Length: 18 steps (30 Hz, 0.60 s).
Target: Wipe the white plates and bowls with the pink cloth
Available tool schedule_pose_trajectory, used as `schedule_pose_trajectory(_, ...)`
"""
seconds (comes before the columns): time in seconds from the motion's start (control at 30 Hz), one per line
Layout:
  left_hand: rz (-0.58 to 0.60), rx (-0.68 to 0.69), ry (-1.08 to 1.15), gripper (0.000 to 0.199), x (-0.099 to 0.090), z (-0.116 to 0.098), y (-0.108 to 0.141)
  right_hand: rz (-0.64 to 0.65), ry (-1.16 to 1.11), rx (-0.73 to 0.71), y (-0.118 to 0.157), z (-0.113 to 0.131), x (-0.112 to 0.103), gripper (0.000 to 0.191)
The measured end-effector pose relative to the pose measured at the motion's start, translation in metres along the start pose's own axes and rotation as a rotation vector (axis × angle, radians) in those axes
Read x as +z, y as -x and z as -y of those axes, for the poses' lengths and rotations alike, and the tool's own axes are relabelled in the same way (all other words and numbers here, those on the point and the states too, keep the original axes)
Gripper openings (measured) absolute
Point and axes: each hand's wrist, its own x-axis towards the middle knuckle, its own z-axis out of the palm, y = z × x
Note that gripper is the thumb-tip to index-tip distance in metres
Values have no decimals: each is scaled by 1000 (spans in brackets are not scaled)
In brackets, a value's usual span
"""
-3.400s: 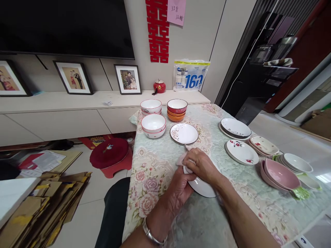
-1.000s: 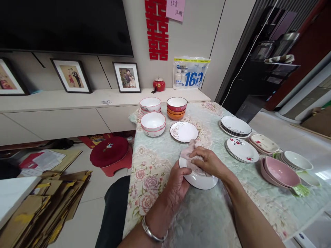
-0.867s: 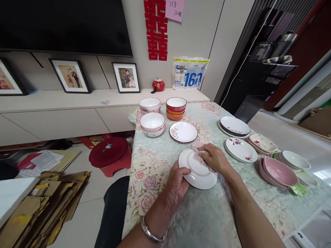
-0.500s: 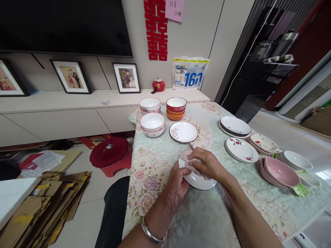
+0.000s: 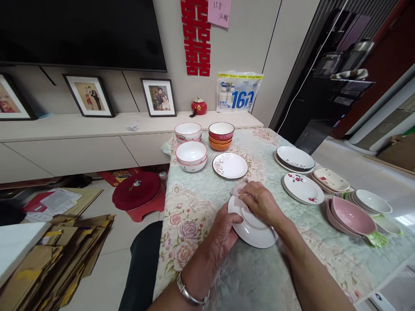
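Observation:
A white plate (image 5: pixel 256 236), tilted, is held above the table in front of me. My left hand (image 5: pixel 224 229) grips its left edge, with the thumb on the plate's face. My right hand (image 5: pixel 261 202) presses a pale pink cloth (image 5: pixel 238 188) against the plate's upper part; the palm side of that hand is hidden. Just beyond my hands, a white plate with a dark rim and a floral pattern (image 5: pixel 230 166) lies flat on the flowered tablecloth (image 5: pixel 194 207).
White bowls (image 5: pixel 191 156) and red and orange bowls (image 5: pixel 221 136) are stacked at the back. Stacked plates (image 5: pixel 303 188), pink bowls (image 5: pixel 353 216) and pale bowls (image 5: pixel 372 201) stand on the right. A red stool (image 5: pixel 138 192) is left of the table.
The held plate has turned and shifted slightly right and nearer, showing more of its face. My right hand and the cloth have moved a little up and right.

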Motion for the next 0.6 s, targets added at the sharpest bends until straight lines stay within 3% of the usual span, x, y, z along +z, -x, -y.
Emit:
schedule_pose_trajectory(0.1,42,14,15,47,-1,2,-1,94,-62,-185,-1,20,2,19)
schedule_pose_trajectory(0.17,52,14,14,46,-2,3,-2,122,-78,-211,-2,23,3,21)
schedule_pose_trajectory(0.43,57,19,32,62,1,3,1,-11,38,236,-1,-20,-3,23)
schedule_pose_trajectory(0.6,6,87,65,57,1,6,-1,6,202,362,1,-30,-7,26)
